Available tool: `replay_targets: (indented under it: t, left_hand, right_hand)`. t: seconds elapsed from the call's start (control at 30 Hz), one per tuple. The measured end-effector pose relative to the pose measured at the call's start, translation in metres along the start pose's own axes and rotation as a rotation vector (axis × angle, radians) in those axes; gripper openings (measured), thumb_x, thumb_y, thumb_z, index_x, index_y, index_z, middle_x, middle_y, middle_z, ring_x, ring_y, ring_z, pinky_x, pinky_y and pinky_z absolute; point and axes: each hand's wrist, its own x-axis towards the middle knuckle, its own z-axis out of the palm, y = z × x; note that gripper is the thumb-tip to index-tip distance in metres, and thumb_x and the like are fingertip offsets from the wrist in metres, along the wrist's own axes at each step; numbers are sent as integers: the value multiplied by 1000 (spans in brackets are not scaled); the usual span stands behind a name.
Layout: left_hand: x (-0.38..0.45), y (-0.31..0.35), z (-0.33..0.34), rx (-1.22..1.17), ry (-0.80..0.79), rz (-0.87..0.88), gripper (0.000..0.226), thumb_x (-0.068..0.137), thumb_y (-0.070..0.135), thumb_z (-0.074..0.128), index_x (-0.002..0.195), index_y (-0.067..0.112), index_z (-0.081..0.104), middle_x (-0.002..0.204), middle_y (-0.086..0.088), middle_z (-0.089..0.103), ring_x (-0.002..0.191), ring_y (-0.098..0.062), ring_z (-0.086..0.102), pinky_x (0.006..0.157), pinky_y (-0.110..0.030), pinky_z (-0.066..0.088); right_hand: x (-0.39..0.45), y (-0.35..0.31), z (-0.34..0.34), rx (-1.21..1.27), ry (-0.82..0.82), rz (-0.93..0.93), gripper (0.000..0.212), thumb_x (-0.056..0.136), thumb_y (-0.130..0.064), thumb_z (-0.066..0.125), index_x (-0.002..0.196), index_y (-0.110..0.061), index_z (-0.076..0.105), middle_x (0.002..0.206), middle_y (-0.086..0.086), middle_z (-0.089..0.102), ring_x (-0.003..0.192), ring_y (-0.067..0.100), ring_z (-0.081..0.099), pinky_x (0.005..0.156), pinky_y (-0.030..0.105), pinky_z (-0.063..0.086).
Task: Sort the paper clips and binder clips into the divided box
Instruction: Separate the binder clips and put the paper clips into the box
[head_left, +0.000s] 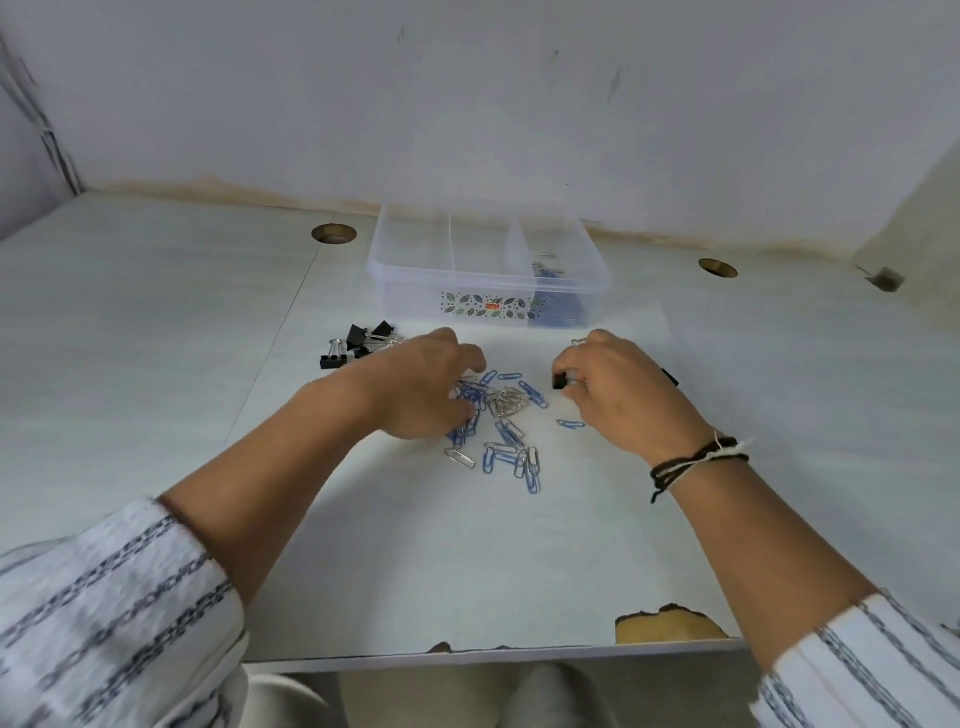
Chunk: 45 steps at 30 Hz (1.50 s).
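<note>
Blue and silver wire, thin and light: the paper clips (501, 421) lie in a loose tangle at the middle of the frame, flat on the pale bench (156, 322). I judge them slippery against that smooth top and prone to hooking one another, so a pinch across the long sides of one clip at the heap's edge should lift cleaner than a scoop.

Left hand (421, 387) sits over the left side of the heap, fingers curled down into the blue clips; whether it has any pinched I cannot tell.

Right hand (618, 392) is right of the heap, fingers curled round a small black binder clip (559, 381). More binder clips (358, 343) cluster upper left of the hands, black bodies with silver wire handles. These look stiffer and heavier; I'd take them by the body, since the handles swing.

The divided box (488, 265), clear plastic, stands beyond the hands at upper centre. Its right compartment holds some blue clips; the other sections look empty, though the clear walls make that hard to judge.
</note>
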Motion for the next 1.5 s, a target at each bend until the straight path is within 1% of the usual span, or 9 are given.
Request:
replay_targets:
  t: [0.1,0.2,0.3,0.6,0.73,1.0,1.17,1.33,1.5]
  left_hand:
    - [-4,-19,5,-111,63,12,51,91,40,65,139,30,50,120,6,51,107,-15,59,90,-28,46]
    - [-15,-33,0,-140,-54,16,74,76,55,78,141,40,46,116,15,50,102,-3,55,95,-29,49]
    - [-16,-29,1,-148,-98,21,102,65,63,84,151,42,34,124,16,46,111,-6,53,99,-29,46]
    - [10,-14,10,-128,41,110,51,80,46,80,128,34,67,109,1,55,94,-15,57,83,-30,46]
    - [10,-12,11,-122,166,122,23,89,23,74,112,25,78,100,0,70,87,-14,63,84,-34,53]
    - [9,-15,2,-239,281,62,19,87,11,72,101,20,82,93,11,77,79,0,69,78,-15,56]
    - [26,-6,-31,-458,378,10,11,85,16,79,95,20,83,74,20,71,58,14,62,54,2,39]
    - [71,18,-72,-552,529,12,11,84,18,80,94,19,83,79,7,78,70,-1,71,60,-12,54]
    - [125,43,-78,-527,584,10,12,85,14,75,96,15,82,89,-2,79,77,-11,69,58,-6,48]
  right_hand:
    - [-6,0,-6,5,40,47,27,97,-10,58,121,-15,70,110,6,55,94,25,60,83,34,50]
    - [-23,-17,-13,104,-172,51,53,89,-53,67,127,-18,60,114,-4,52,98,14,57,89,31,49]
    - [-24,-31,-13,47,-373,52,74,64,-78,72,109,-21,57,108,-6,44,95,11,53,82,32,50]
    - [17,-41,-2,121,-241,-93,41,88,-44,73,122,-22,67,105,2,50,96,19,59,74,28,43]
    - [22,-44,-2,123,-168,-140,20,90,-29,71,109,-21,72,99,0,57,87,17,61,69,26,40]
    - [27,-33,-13,184,-106,-47,16,86,-14,71,100,-18,77,82,-11,68,69,3,59,58,6,38]
    - [40,-12,-55,461,-72,94,13,82,-15,77,94,-22,77,74,-5,76,63,2,73,63,19,57]
    - [87,15,-98,702,59,183,7,82,-3,78,89,-5,77,79,12,77,74,23,77,82,36,64]
    - [135,25,-97,479,62,221,9,78,0,74,85,-5,78,80,9,77,76,21,77,78,34,63]
